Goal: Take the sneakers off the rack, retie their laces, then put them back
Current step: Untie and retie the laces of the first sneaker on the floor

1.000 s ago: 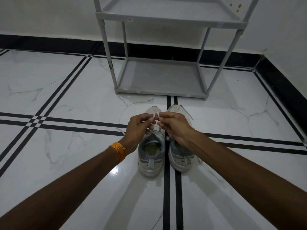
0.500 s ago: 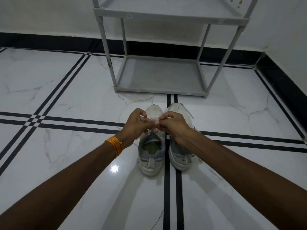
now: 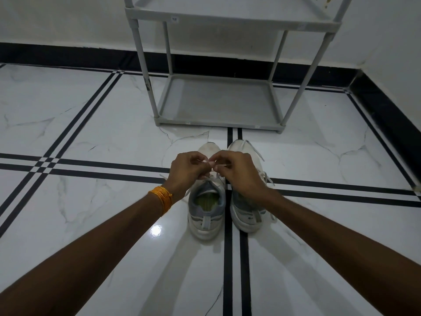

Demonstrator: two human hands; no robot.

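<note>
Two white-and-grey sneakers stand side by side on the floor, heels toward me. The left sneaker has a green insole showing. The right sneaker has loose laces trailing off its right side. My left hand, with an orange bangle at the wrist, and my right hand meet above the left sneaker's tongue. Each hand pinches a white lace of that shoe between its fingertips. The hands hide the knot and the lace eyelets.
A grey shoe rack stands just beyond the sneakers, against the white wall; its bottom and upper shelves hold nothing. The floor is white marble with black stripes. A black skirting runs along the back and right walls.
Both hands stayed over the left sneaker, working its laces. The fingertips have shifted slightly and the lace is drawn out between them. The sneakers have not moved.
</note>
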